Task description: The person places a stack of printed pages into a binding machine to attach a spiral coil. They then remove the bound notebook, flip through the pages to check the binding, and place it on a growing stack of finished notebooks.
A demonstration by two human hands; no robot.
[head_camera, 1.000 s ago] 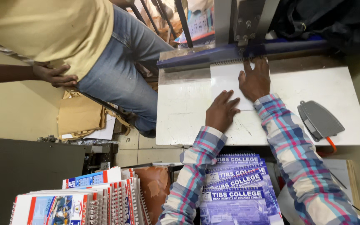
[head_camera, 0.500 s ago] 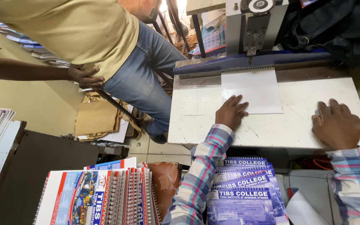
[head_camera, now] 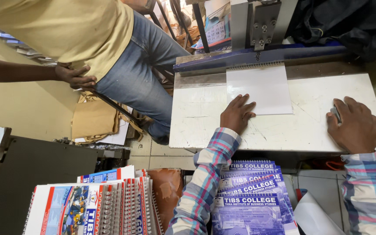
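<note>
Head view: our left hand [head_camera: 236, 114] lies flat, fingers together, touching the white rectangular sheet stack's [head_camera: 258, 89] near-left corner on the scuffed white table [head_camera: 196, 126], its comb-edged long axis running away from us; right hand [head_camera: 354, 126], well apart, cups a small grey object.

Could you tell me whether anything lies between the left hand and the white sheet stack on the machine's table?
Nothing visible does. The left hand rests flat on the table, its fingertips right at the lower left edge of the white sheet stack, with no object between them.

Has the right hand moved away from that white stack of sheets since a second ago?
Yes. The right hand left the white sheet stack and went right along the white machine table, now resting near its right edge.
</note>
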